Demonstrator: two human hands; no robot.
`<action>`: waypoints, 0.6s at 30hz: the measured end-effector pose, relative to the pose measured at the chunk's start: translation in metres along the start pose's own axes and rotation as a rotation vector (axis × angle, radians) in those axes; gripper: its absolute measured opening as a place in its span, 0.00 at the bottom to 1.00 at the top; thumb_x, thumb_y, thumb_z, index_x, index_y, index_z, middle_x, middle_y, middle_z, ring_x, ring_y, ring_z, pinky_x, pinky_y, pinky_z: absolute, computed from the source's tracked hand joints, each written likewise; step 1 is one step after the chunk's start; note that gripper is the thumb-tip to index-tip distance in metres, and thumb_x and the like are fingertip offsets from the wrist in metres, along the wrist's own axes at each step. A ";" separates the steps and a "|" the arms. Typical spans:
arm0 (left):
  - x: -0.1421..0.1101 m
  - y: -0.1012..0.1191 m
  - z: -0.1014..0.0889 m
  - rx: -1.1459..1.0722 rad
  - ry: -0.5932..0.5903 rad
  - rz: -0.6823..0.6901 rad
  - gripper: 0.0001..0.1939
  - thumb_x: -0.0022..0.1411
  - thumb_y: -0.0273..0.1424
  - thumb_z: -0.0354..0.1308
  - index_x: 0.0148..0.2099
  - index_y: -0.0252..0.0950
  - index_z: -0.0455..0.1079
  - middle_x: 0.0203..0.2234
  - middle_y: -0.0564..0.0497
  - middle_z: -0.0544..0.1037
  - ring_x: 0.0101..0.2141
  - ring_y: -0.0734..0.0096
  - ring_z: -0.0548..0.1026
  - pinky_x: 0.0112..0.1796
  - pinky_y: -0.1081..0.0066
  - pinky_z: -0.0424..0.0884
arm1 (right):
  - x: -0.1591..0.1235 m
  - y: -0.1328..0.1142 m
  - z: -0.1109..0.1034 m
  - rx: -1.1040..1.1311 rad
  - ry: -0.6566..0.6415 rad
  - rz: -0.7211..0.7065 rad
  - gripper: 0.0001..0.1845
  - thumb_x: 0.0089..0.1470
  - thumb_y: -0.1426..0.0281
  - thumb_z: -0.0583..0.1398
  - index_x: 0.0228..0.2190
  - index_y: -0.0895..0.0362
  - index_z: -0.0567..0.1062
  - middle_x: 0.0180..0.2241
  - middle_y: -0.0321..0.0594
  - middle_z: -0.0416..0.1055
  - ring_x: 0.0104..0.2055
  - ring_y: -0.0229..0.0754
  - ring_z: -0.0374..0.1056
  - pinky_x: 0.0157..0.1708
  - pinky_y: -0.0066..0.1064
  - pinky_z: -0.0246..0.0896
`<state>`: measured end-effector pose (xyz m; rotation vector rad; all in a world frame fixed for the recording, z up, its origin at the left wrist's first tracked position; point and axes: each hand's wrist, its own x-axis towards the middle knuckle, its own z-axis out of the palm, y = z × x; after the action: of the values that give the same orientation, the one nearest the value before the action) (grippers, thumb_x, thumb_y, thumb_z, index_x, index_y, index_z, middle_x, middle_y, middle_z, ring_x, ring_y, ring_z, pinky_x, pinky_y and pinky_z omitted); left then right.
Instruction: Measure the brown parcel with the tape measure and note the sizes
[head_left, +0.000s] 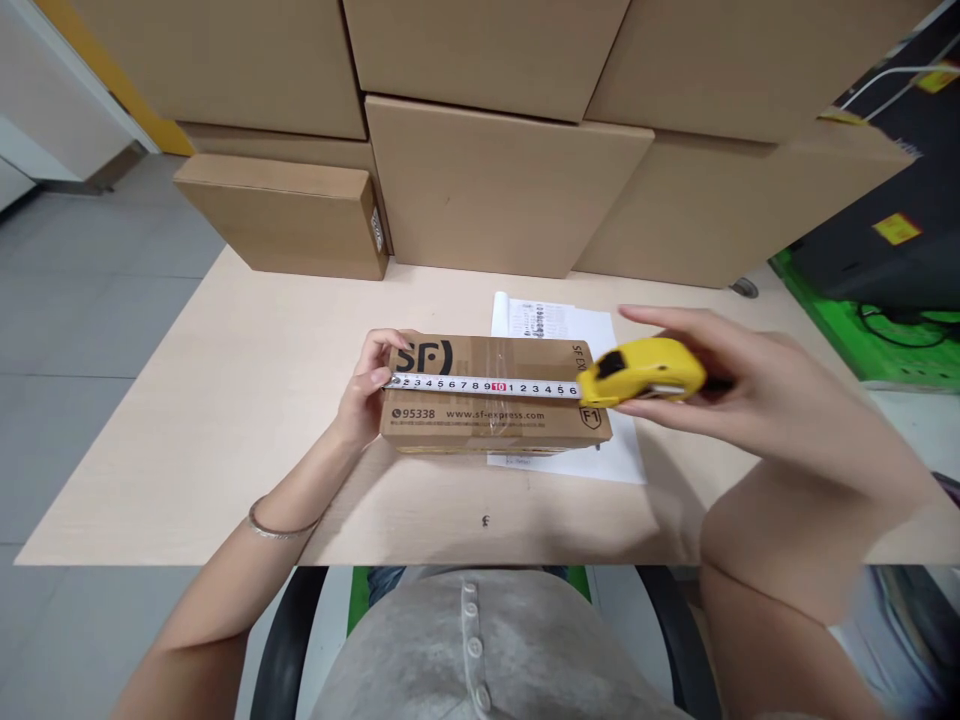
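Observation:
A small brown cardboard box (465,430) with black SF print sits on the table in front of me, partly over white printed paper (622,455). Across its top runs the white blade of a yellow tape measure (645,368); the red 10 mark shows near the middle. At the box's left end, my left hand (364,395) is closed, its thumb pinning the blade's tip to the edge. My right hand (720,375) grips the yellow case just past the box's right end, with some fingers hidden behind it.
Large cardboard boxes (502,185) stand stacked along the back of the table (247,400). A flatter carton (289,215) leans at the back left. On the right are black equipment (885,270) and a green surface (892,345). Chair armrests flank my lap.

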<state>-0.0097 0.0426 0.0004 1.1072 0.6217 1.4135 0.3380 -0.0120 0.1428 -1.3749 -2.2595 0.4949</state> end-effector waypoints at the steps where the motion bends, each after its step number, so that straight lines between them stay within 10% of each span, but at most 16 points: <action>1: 0.000 0.001 0.001 -0.002 0.003 -0.001 0.16 0.50 0.43 0.68 0.39 0.43 0.74 0.41 0.49 0.80 0.42 0.57 0.75 0.43 0.60 0.72 | 0.012 -0.010 0.005 -0.010 -0.055 -0.021 0.29 0.59 0.49 0.66 0.57 0.46 0.75 0.42 0.41 0.82 0.33 0.50 0.75 0.29 0.40 0.66; 10: -0.005 0.005 0.007 -0.034 0.083 -0.012 0.21 0.61 0.55 0.57 0.38 0.42 0.73 0.32 0.48 0.77 0.46 0.48 0.79 0.51 0.52 0.75 | 0.103 -0.098 0.073 -0.178 -0.336 -0.310 0.16 0.69 0.58 0.59 0.50 0.55 0.70 0.42 0.44 0.80 0.34 0.47 0.73 0.31 0.35 0.52; 18: 0.001 0.010 -0.007 -0.007 -0.063 -0.032 0.24 0.59 0.56 0.62 0.40 0.40 0.78 0.40 0.43 0.82 0.51 0.44 0.78 0.53 0.48 0.74 | 0.053 -0.065 0.046 0.101 -0.010 -0.071 0.21 0.61 0.50 0.66 0.46 0.50 0.71 0.37 0.38 0.78 0.33 0.47 0.73 0.29 0.35 0.60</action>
<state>-0.0203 0.0435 0.0072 1.1269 0.5862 1.3475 0.2441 0.0038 0.1478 -1.2410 -2.2499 0.5851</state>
